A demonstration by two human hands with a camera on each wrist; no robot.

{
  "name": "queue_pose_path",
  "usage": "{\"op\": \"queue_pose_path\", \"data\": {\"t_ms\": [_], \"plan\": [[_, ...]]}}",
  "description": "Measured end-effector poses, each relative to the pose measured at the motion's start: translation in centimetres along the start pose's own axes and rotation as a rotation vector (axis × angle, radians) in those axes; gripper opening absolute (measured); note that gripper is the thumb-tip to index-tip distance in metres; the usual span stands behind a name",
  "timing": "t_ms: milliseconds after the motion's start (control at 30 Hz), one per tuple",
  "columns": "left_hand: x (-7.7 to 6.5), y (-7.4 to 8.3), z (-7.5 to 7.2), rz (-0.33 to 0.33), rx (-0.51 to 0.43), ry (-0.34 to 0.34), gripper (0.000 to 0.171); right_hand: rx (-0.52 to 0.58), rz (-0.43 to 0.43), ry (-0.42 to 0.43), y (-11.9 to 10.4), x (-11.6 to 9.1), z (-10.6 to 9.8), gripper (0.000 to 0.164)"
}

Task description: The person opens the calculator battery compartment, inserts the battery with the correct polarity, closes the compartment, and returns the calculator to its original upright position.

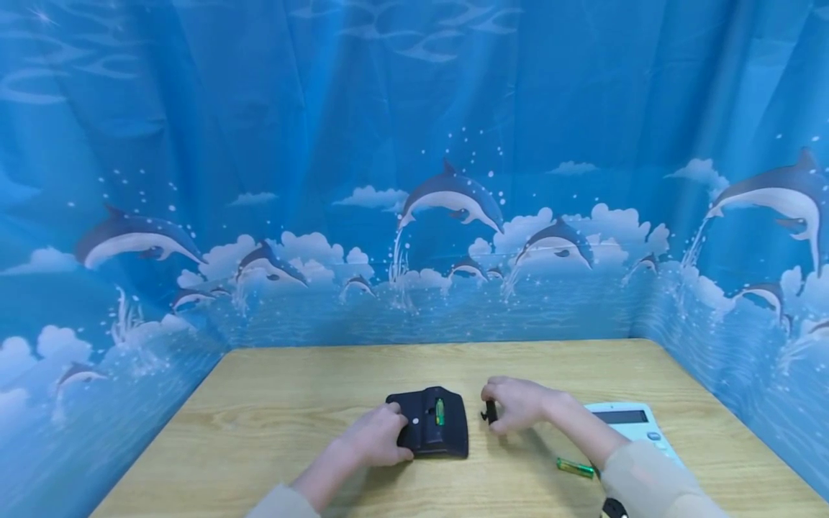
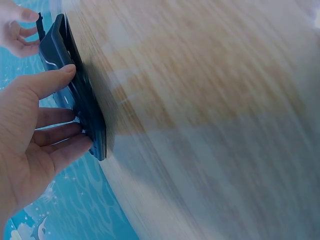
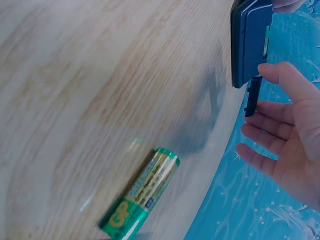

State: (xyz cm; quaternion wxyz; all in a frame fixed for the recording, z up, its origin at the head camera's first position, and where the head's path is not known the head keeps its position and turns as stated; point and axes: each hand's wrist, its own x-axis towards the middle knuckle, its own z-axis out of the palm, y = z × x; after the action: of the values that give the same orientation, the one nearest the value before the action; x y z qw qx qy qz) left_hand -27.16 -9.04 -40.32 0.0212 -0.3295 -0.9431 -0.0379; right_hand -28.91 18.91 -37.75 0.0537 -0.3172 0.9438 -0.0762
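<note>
A black calculator-like device (image 1: pixel 456 435) lies on the table with its underside up, and one green battery (image 1: pixel 440 411) sits in its open compartment. My left hand (image 1: pixel 376 436) grips the device's left side; the left wrist view shows the thumb on one edge and the fingers along the other side of the device (image 2: pixel 56 49). To the right of the device, my right hand (image 1: pixel 523 404) pinches a small black battery cover (image 1: pixel 491 412) between thumb and fingers. In the right wrist view the cover (image 3: pixel 253 97) hangs on edge, close by the device.
A loose green and gold GP battery (image 1: pixel 575 467) lies on the wooden table (image 1: pixel 291 388) below my right forearm. Partly hidden behind that arm is a light-coloured calculator (image 1: pixel 637 429). A blue dolphin-print curtain (image 1: pixel 414 144) surrounds the table's back and sides.
</note>
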Motion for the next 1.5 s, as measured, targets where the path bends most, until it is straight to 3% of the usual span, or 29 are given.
{"op": "queue_pose_path", "data": {"t_ms": [433,1500], "plan": [[-0.1,-0.1,0.1,0.005,-0.023,-0.007,0.044,0.014,-0.096,0.102,-1.2,1.5,0.2,0.055],[0.0,-0.5,0.6,0.043,0.016,0.018,0.048,0.089,-0.080,0.133,-3.1,3.6,0.8,0.054]]}}
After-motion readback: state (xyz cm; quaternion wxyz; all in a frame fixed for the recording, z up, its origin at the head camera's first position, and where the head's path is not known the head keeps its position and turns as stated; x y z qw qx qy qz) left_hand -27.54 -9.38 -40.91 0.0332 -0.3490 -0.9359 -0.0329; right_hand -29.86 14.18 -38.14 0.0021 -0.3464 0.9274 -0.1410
